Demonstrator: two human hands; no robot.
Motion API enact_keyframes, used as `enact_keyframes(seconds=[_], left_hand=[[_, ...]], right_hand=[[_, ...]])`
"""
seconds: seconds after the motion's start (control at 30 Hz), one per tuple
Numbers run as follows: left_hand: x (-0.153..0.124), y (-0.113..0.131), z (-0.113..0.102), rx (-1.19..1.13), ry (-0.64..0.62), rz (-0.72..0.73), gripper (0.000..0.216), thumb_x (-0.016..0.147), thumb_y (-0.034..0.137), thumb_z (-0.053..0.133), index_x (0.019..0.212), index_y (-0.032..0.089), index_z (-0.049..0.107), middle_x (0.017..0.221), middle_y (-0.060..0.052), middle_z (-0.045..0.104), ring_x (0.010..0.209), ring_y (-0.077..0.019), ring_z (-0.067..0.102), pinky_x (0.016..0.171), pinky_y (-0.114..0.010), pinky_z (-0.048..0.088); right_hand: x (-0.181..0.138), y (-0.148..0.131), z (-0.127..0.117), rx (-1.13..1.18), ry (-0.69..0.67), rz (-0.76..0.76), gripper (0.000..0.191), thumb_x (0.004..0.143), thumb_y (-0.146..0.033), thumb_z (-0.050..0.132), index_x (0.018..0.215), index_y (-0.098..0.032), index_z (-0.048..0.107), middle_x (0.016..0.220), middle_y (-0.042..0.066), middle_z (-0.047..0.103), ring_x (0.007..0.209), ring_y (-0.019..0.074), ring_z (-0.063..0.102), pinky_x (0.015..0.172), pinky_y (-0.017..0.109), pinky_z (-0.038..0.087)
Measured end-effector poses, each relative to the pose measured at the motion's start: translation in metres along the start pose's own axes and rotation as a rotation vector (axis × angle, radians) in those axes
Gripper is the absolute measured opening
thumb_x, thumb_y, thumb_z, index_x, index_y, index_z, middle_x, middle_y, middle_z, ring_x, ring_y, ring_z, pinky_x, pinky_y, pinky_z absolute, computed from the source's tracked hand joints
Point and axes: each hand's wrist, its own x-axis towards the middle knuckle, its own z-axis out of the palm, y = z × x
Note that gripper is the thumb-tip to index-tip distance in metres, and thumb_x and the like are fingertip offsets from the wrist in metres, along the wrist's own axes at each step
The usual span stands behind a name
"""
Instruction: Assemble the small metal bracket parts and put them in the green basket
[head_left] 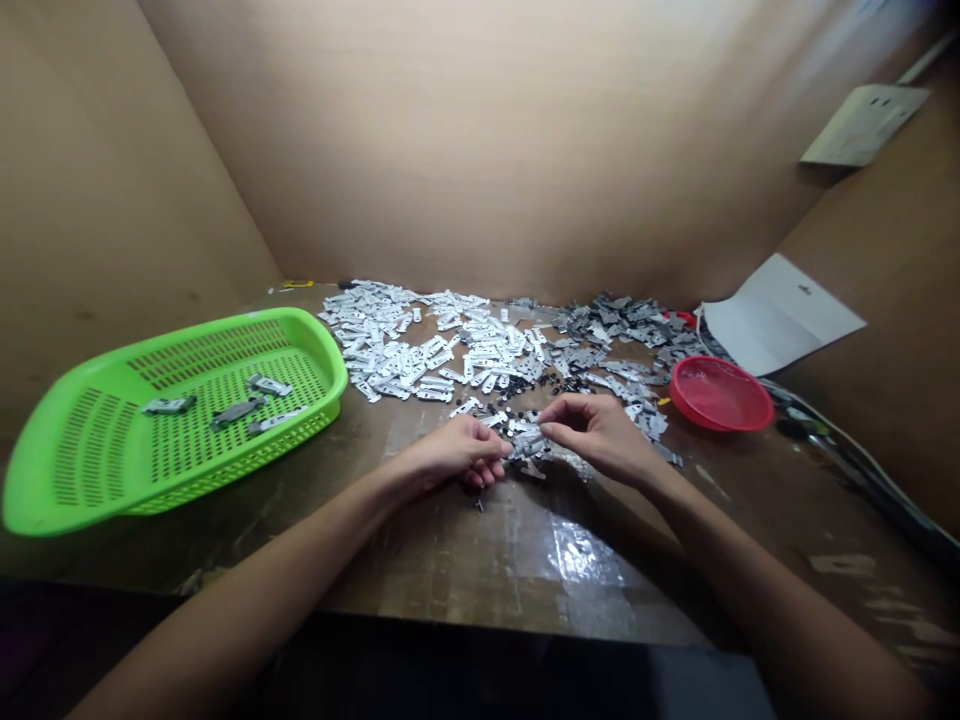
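Observation:
My left hand (476, 455) is closed, thumb against fingers, on one end of a small silver metal bracket (528, 446). My right hand (592, 425) is in a pinch at the bracket's other side; what lies between its fingertips is too small to make out. Just beyond both hands are small black and silver round fittings (510, 412), strewn over the table. A pile of flat, light silver plates with holes (409, 345) spreads behind them. Darker grey metal pieces (615, 322) are heaped at the back right. One small pin-like part (480, 504) lies in front of my left hand.
A green perforated basket (247, 470) on the left holds several assembled metal pieces (238, 411). To the right stands a red bowl (721, 395), with a white card (776, 315) behind it. Wooden panels enclose the table (450, 570); a socket box (862, 125) hangs upper right.

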Motion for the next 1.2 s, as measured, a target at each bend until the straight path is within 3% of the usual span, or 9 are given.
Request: enact_keyframes(seconds=[0.37, 0.63, 0.97, 1.2], left_hand=[[0.0023, -0.0027, -0.0018, -0.03, -0.006, 0.002, 0.035, 0.068, 0.045, 0.066, 0.069, 0.01, 0.061, 0.065, -0.006, 0.064, 0.052, -0.0085, 0.056, 0.047, -0.018, 0.042], [0.001, -0.0011, -0.0014, -0.027, -0.006, 0.011, 0.036, 0.068, 0.046, 0.066, 0.07, 0.01, 0.061, 0.066, -0.006, 0.064, 0.052, -0.009, 0.057, 0.048, -0.019, 0.043], [0.0019, -0.0016, -0.0016, -0.02, -0.008, 0.004, 0.032, 0.07, 0.043, 0.065, 0.068, 0.011, 0.061, 0.066, -0.006, 0.064, 0.053, -0.0088, 0.058, 0.048, -0.018, 0.043], [0.0006, -0.0001, -0.0005, -0.022, -0.004, 0.0, 0.035, 0.068, 0.046, 0.066, 0.068, 0.011, 0.061, 0.063, -0.005, 0.064, 0.052, -0.0084, 0.057, 0.049, -0.019, 0.043]], right_hand=[[0.0001, -0.0002, 0.0052, -0.003, 0.001, 0.052, 0.014, 0.073, -0.027, 0.058, 0.074, -0.016, 0.066, 0.07, 0.002, 0.066, 0.062, 0.0137, 0.057, 0.057, 0.024, 0.043], [0.002, 0.0064, 0.0014, 0.155, -0.054, 0.145, 0.018, 0.072, -0.032, 0.062, 0.075, -0.015, 0.065, 0.065, 0.001, 0.062, 0.056, 0.0114, 0.053, 0.053, 0.023, 0.041], [0.0006, 0.0004, 0.0057, 0.038, -0.01, 0.113, 0.013, 0.072, -0.026, 0.059, 0.073, -0.015, 0.066, 0.07, 0.003, 0.065, 0.062, 0.0134, 0.056, 0.057, 0.025, 0.043], [0.0017, 0.006, 0.0042, 0.209, -0.036, 0.19, 0.017, 0.072, -0.031, 0.062, 0.075, -0.014, 0.064, 0.064, 0.001, 0.061, 0.055, 0.0108, 0.052, 0.052, 0.022, 0.04]])
